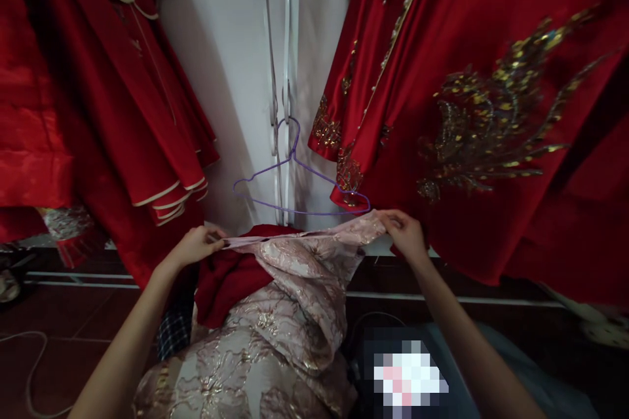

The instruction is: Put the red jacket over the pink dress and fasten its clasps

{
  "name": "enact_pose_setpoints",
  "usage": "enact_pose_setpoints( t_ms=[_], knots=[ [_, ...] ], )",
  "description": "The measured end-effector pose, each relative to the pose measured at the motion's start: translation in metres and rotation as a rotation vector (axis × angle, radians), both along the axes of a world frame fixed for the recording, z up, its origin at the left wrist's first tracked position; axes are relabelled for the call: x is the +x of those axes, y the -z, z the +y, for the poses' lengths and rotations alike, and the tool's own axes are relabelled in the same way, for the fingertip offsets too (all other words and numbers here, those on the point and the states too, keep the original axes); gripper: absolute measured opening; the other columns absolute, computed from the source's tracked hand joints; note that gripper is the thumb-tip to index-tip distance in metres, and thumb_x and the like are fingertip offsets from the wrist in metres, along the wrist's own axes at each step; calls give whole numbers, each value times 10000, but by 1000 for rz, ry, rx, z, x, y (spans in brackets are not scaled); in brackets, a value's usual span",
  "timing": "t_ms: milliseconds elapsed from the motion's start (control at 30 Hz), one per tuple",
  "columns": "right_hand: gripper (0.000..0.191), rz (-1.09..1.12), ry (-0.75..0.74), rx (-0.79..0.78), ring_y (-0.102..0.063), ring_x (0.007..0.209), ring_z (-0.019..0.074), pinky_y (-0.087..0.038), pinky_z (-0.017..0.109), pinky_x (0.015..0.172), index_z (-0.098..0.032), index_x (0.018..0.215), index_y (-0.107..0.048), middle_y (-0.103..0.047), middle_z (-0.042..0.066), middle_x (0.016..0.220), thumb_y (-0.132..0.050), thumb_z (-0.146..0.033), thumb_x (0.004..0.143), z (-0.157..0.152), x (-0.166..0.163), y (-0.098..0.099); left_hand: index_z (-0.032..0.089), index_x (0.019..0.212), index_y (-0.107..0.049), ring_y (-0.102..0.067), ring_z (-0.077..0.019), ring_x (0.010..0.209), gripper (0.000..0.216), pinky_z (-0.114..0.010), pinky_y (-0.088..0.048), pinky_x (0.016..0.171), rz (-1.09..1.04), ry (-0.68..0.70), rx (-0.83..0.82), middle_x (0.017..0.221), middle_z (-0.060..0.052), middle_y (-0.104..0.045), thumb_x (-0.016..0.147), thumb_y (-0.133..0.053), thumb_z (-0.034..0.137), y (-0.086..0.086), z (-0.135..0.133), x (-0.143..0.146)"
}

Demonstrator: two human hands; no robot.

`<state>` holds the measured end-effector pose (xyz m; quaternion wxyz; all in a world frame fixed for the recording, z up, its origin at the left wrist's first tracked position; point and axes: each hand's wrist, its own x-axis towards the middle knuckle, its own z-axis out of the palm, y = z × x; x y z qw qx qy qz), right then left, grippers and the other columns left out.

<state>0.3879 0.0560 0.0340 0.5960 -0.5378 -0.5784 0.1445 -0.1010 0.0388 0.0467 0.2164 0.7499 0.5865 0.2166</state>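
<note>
While you look forward and down through the head view, your two hands hold the upper edge of a pale pink garment with gold floral patterning (295, 304) stretched in a line between them. Reading places as on a clock face about the middle of this view, your left hand (199, 245) is at eight o'clock, its grip pinching one end of the edge between thumb and fingers; your right hand (405, 232) is at four o'clock, its grip pinching the other end. The garment drops from that line toward six o'clock, folded and bunched, with a dark red cloth (228, 285) against it at half past seven; you cannot tell whether the two are joined. Just above the middle, toward eleven o'clock, is a purple hanger (293, 154) with no cloth on its wire; its three-o'clock end is near your right hand. Red garments (142, 111) hang at half past nine, and a red dress with gold sequins (466, 144) at half past two. Judging by the taut edge, the step in hand seems to be spreading it and holding it level. A next move would call for even tension from both grips, with care for the loose folds, which could drag unevenly.
</note>
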Motion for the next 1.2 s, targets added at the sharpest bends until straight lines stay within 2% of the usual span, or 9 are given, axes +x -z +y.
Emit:
enact_pose_setpoints(
  t_ms=[67,133,233,367,567,833,1000,1100,1200],
  knots=[
    [305,-60,-90,-31,-636,709,207,-519,335,659,-182,784,-641,-684,69,764,-610,-480,722,-20,-1,5,218,835,-685,-643,-207,749,298,-263,-475,683,106,-148,69,830,-52,-703,661,-595,443,-3,1,-4],
    [274,-159,-257,-75,-635,763,208,-516,332,698,-194,836,-642,-683,65,799,-582,-454,772,-42,-7,3,208,896,-664,-642,-207,756,337,-263,-472,679,105,-169,60,856,-61,-696,651,-595,430,-6,0,-3],
    [240,-259,-386,-97,-623,803,206,-505,325,727,-209,888,-634,-675,62,837,-549,-421,818,-70,-22,-8,173,1085,-581,-630,-186,706,488,-269,-481,638,-55,-9,-89,863,-69,-675,681,-570,446,-16,-10,7],
    [222,-277,-324,-53,-608,817,196,-491,306,727,-224,913,-619,-661,48,886,-529,-412,836,-83,-36,-21,206,1228,-499,-609,-169,823,600,-269,-479,734,-165,235,-138,976,-71,-642,687,-626,433,-36,-28,24],
    [227,-243,-271,12,-592,844,188,-469,298,758,-222,920,-587,-640,44,913,-494,-418,853,-62,-42,-25,208,968,-673,-601,-179,786,422,-262,-463,718,-74,175,-29,880,-48,-664,653,-653,488,-43,-23,30],
    [205,-132,-178,183,-578,989,199,-419,367,900,-217,881,-523,-630,74,1028,-473,-414,851,-23,-34,-37,193,831,-671,-559,-169,757,298,-256,-443,722,75,182,149,809,-45,-633,748,-563,458,-60,-2,42],
    [204,-175,-381,85,-545,1115,210,-387,407,947,-218,849,-492,-588,102,1208,-449,-417,859,-6,-52,-50,193,882,-649,-540,-190,961,327,-301,-405,896,133,333,442,993,-66,-621,844,-458,455,-72,8,100],
    [206,-252,-386,77,-466,1216,220,-355,408,982,-213,849,-510,-555,109,1253,-452,-410,849,10,-58,-55,185,978,-627,-471,-193,1150,313,-335,-344,1007,113,503,488,1232,-83,-547,888,-396,376,-59,18,147],
    [209,-292,-231,83,-379,1285,222,-280,429,1043,-208,851,-541,-587,96,1184,-454,-397,836,27,-44,-50,183,961,-630,-426,-231,1225,268,-451,-258,1069,181,523,409,1330,-98,-484,872,-422,327,-34,27,182]
  ],
)
